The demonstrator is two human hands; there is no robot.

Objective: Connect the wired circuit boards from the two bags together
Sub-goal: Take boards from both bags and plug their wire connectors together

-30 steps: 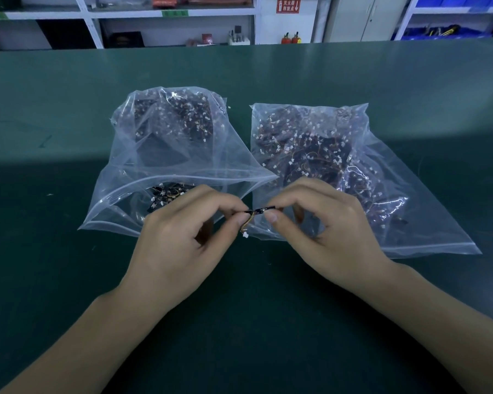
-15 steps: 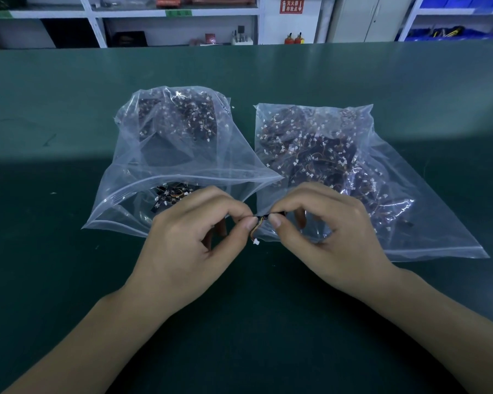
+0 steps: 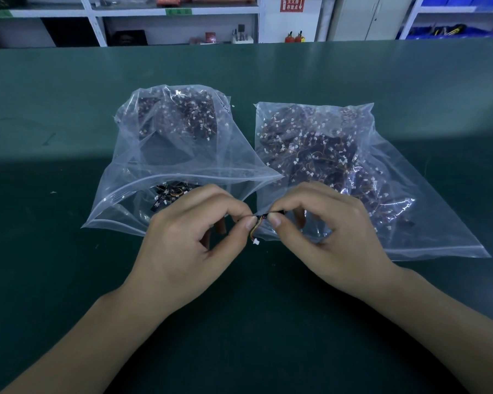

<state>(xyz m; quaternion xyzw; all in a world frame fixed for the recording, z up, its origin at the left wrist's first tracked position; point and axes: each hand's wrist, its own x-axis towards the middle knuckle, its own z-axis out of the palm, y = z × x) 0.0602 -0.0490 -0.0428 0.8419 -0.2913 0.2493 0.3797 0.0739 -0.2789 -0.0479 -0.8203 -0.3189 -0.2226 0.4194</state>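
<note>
two bags (image 3: 310, 155) behind hands (image 3: 264, 223), shelves (image 3: 180, 12) beyond

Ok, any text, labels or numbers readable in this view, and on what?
Red sign on the back wall: white Chinese characters beside a down arrow, too blurred to quote for certain.
Green shelf tags: too small to read.
Bags, boards and mat: no print visible.
</note>
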